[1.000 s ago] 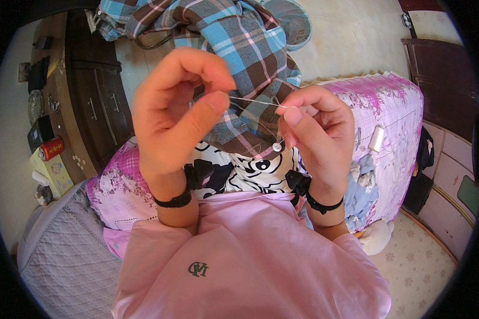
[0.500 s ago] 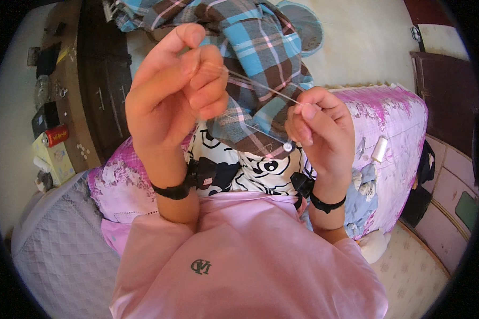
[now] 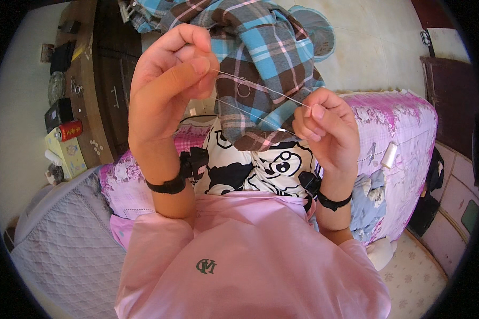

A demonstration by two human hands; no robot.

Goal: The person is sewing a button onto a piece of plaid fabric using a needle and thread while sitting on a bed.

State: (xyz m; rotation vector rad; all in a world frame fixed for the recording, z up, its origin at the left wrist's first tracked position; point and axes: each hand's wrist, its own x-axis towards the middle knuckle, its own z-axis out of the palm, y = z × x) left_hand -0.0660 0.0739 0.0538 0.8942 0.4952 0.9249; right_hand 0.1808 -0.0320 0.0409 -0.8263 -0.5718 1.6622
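A thin white thread (image 3: pixel 271 91) runs slanting between my two raised hands, with a small loop in it nearer the left. My left hand (image 3: pixel 178 85) is closed, thumb and forefinger pinching the thread's upper end. Lower and to the right, my right hand (image 3: pixel 330 125) pinches the other end between thumb and forefinger. A second strand passes below the first, and a small white piece on it near my right fingers is too tiny to name. Behind the thread lies a brown, blue and white plaid cloth (image 3: pixel 277 58), bunched over my lap and beyond.
On the pink flowered bedspread (image 3: pixel 410 122) at right lie a white thread spool (image 3: pixel 389 155), small metal snips (image 3: pixel 371 152) and a crumpled blue-grey cloth (image 3: pixel 368 202). A bluish basin (image 3: pixel 322 37) stands behind the plaid. At left, a wooden cabinet (image 3: pixel 104 69) carries a red can (image 3: pixel 71 129).
My left fingers have closed in more and the loop now shows in the thread. A small shiny round thing that hung below my right hand no longer shows there.
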